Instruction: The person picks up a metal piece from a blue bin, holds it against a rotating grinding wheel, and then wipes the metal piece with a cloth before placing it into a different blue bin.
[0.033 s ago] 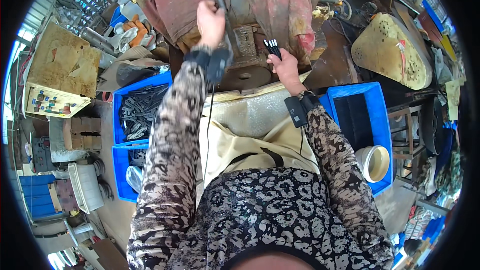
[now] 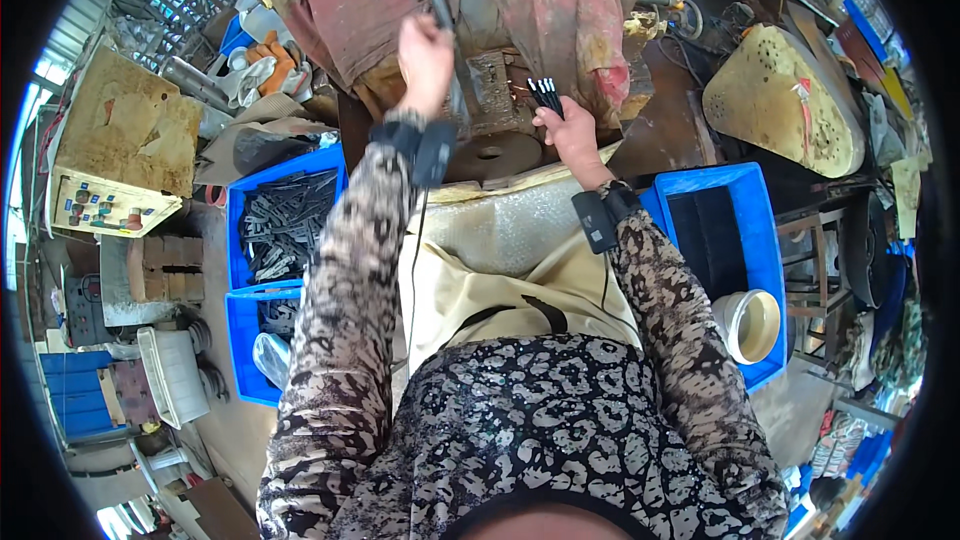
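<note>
My left hand is raised and closed around a dark metal lever handle on a machine draped with a stained reddish cloth. My right hand pinches a small bundle of thin dark metal strips, holding them upright just right of the machine's rusty work area. A round dark metal disc lies on the machine bed below and between both hands. Both forearms wear patterned sleeves with black wrist bands.
On my left stands a blue crate filled with dark metal parts, with a second blue crate below it. A blue crate on my right holds a white bucket. A yellow perforated board lies at the far right.
</note>
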